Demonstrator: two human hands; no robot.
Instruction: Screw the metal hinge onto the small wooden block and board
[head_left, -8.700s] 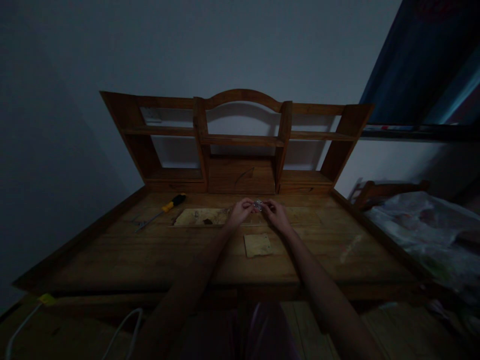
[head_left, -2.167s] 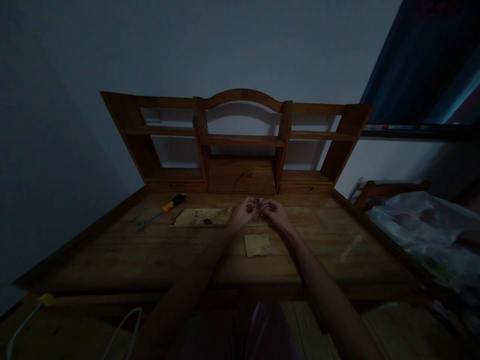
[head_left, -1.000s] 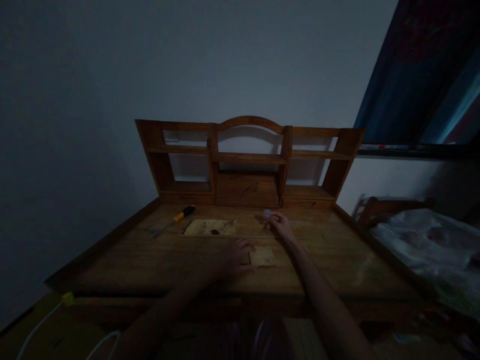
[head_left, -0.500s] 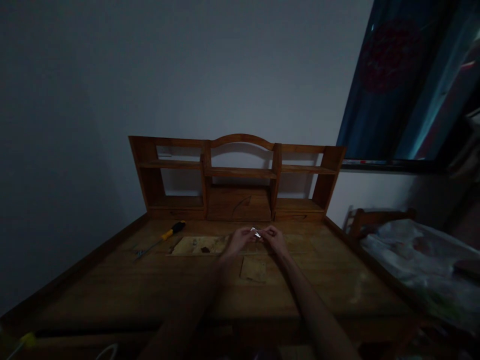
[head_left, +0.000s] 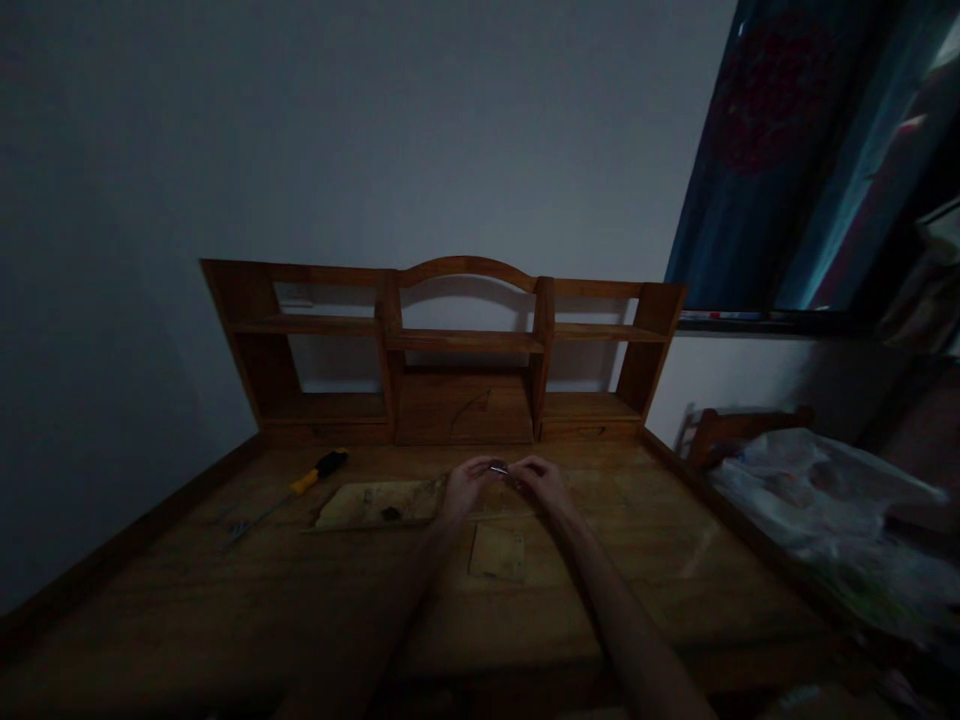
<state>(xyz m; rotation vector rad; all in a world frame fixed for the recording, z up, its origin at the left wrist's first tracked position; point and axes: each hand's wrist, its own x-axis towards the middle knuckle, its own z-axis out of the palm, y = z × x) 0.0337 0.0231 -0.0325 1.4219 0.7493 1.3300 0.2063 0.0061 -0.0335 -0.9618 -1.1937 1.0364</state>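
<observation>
Over the middle of the wooden desk [head_left: 540, 600], my left hand [head_left: 466, 482] and my right hand [head_left: 543, 480] meet at the fingertips. Between them is a small shiny metal piece [head_left: 499, 468], too small and dark to name. Both hands are closed on it in a pinch, left fingers at its left end and right fingers at its right. Left of my hands lies a screwdriver [head_left: 306, 482] with a yellow and black handle. A few small metal bits [head_left: 237, 530] lie by its tip.
A wooden shelf unit [head_left: 465, 342] stands along the desk's back against the wall. Worn, pale patches [head_left: 382, 502] mark the desktop. Raised edging [head_left: 720, 500] runs along the right side. Beyond it are plastic bags [head_left: 817, 490] and a dark blue curtain [head_left: 750, 180].
The shiny piece has turned and catches less light; both hands stay together on it. The view has shifted slightly, so the desk and shelf sit further left.
</observation>
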